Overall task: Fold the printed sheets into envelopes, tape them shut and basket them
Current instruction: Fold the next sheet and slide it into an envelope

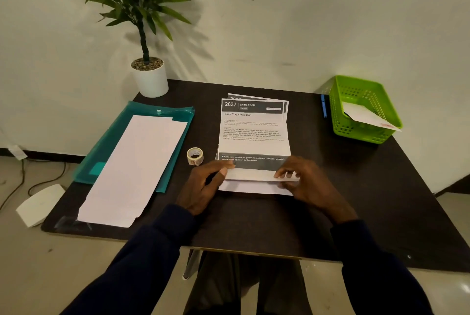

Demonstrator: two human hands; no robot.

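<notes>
I see the room dim, with a greenish cast. Soft light makes the plant (134,2) in the upper left of the frame throw feathery shadows on the wall (305,22) to its right. My dark desk (381,187) swallows detail. The printed sheet (251,131) shows soft, blurred small print. Floor tiles (457,286) glare at lower right, and straight edges bend toward the frame's borders.
</notes>
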